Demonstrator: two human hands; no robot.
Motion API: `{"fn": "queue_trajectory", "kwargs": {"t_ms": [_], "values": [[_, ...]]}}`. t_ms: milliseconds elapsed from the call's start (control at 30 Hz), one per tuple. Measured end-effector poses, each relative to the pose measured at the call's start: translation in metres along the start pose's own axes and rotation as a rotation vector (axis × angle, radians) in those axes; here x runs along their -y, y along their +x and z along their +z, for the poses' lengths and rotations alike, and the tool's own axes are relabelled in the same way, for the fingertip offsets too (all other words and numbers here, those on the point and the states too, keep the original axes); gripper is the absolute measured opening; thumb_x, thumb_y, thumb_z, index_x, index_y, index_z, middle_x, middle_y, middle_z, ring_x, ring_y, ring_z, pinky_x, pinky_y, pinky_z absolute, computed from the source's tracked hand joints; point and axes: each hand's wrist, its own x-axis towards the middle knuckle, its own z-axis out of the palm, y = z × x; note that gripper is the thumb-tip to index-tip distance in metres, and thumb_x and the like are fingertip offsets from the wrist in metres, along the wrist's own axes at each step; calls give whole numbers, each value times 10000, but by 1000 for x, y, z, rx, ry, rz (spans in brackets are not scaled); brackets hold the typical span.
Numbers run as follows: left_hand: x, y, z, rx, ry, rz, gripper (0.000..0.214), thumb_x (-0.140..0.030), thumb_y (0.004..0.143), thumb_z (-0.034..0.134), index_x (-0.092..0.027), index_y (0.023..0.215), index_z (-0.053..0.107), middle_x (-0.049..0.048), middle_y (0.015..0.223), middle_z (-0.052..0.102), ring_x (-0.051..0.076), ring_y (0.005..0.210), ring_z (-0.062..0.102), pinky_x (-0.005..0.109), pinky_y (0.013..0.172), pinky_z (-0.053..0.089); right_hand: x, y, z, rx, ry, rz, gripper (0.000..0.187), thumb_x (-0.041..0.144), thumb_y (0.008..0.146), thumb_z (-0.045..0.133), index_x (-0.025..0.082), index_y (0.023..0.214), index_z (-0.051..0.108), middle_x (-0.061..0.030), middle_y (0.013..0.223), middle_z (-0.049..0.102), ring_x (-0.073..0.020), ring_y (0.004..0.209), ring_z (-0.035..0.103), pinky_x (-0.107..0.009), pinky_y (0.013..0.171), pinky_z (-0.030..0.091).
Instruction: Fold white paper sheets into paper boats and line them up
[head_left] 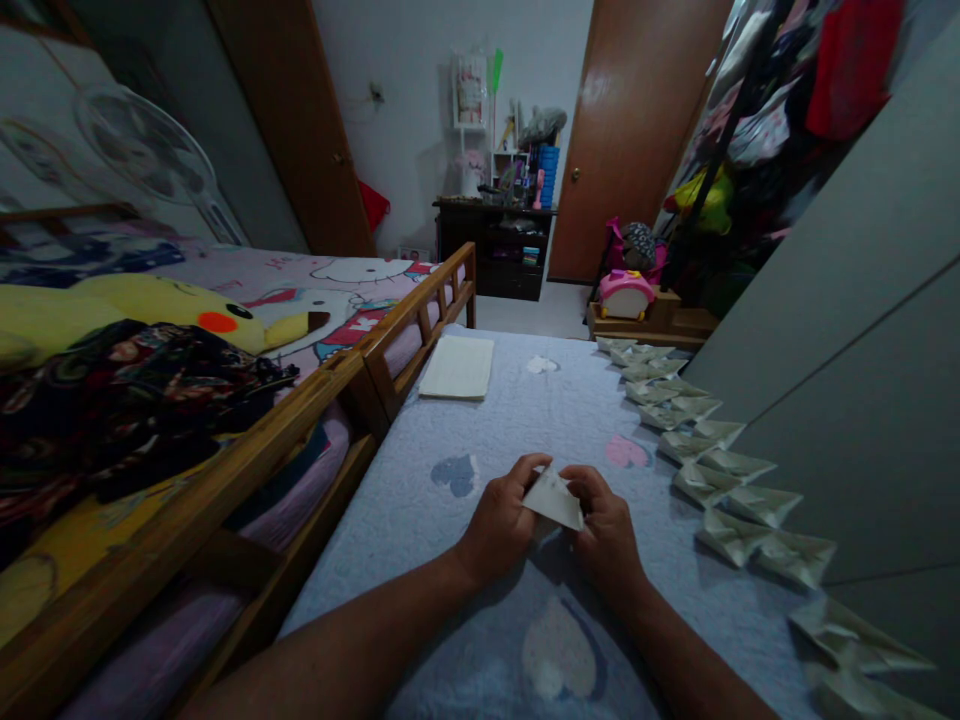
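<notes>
Dim light, soft shadows under the hands (499,525) (604,535), warped edges.

Lilac quilt (390,590) with heart prints, right beside a wooden bed rail (416,340). Beyond the rail, a second bed under a Hello Kitty sheet (360,280), topped by a yellow Pikachu plush (150,310) and a dark floral cloth (127,410). Above, a fan (146,160). At the far end, a dark dresser (487,240) crowded with small items, a brown door (637,130), and a pink toy (626,295). On the right, hanging clothes (765,110) and a grey wardrobe (847,400).
</notes>
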Motion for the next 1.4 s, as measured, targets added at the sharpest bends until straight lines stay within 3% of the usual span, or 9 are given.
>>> {"fn": "queue_trajectory", "kwargs": {"t_ms": [300, 500, 700, 833, 933, 1067, 1133, 1267, 1400], "values": [[1, 3, 3, -52, -502, -145, 354, -135, 712, 617, -189, 1061, 647, 6, 859, 684, 133, 717, 589, 221, 641, 426, 1, 0, -2, -7, 99, -62, 196, 161, 774, 550, 205, 926, 665, 13, 737, 659, -151, 640, 586, -247, 602, 449], [0, 4, -2, -115, -584, -208, 251, -122, 661, 628, -157, 896, 707, 26, 836, 716, 149, 722, 616, 243, 663, 459, -2, -1, -4, 13, 84, -178, 262, 137, 819, 552, 221, 997, 725, -12, 825, 691, -158, 712, 626, -262, 650, 476], [0, 4, -4, -111, -582, -224, 270, -101, 653, 628, -162, 901, 718, 27, 843, 726, 150, 741, 626, 249, 696, 468, -1, 1, -6, 23, 29, -239, 303, 134, 828, 530, 236, 1015, 744, -5, 759, 664, -155, 679, 612, -264, 631, 464], [-2, 5, -4, -109, -623, -248, 268, -104, 644, 649, -159, 899, 713, 27, 820, 718, 149, 720, 625, 250, 684, 469, 2, 0, -4, 17, 48, -164, 257, 169, 839, 538, 219, 1032, 700, -24, 834, 687, -172, 745, 636, -280, 674, 486], [-2, 6, -3, -115, -677, -302, 275, -116, 618, 672, -161, 889, 695, 16, 790, 706, 142, 672, 614, 246, 649, 464, 3, -2, -2, -8, 135, -48, 260, 229, 855, 568, 215, 1112, 605, 13, 756, 627, -145, 634, 588, -254, 588, 465], [3, 8, -4, -102, -755, -375, 313, -117, 571, 661, -163, 880, 670, 20, 798, 708, 140, 653, 618, 239, 622, 456, 2, -3, -2, -12, 227, 45, 103, 285, 867, 589, 222, 922, 530, 60, 663, 510, -108, 540, 499, -222, 515, 411], [6, 9, -5, -56, -774, -408, 339, -119, 571, 664, -159, 907, 664, 24, 799, 708, 140, 645, 622, 237, 613, 449, 3, -1, -2, 9, 244, 79, 126, 312, 873, 591, 219, 835, 515, 59, 648, 491, -105, 541, 491, -221, 512, 404], [9, 8, -8, 42, -772, -425, 350, -133, 610, 699, -137, 959, 678, 36, 806, 705, 137, 646, 620, 235, 618, 436, 5, 2, -3, 26, 277, 133, 175, 355, 868, 608, 209, 803, 536, 57, 635, 489, -102, 526, 471, -222, 491, 386], [8, 8, -11, 40, -834, -442, 342, -114, 596, 696, -115, 937, 706, 58, 820, 705, 148, 695, 626, 242, 659, 447, 5, 3, -3, 50, 268, 132, 206, 394, 866, 620, 203, 812, 567, 47, 658, 511, -107, 545, 474, -230, 508, 397]]}}
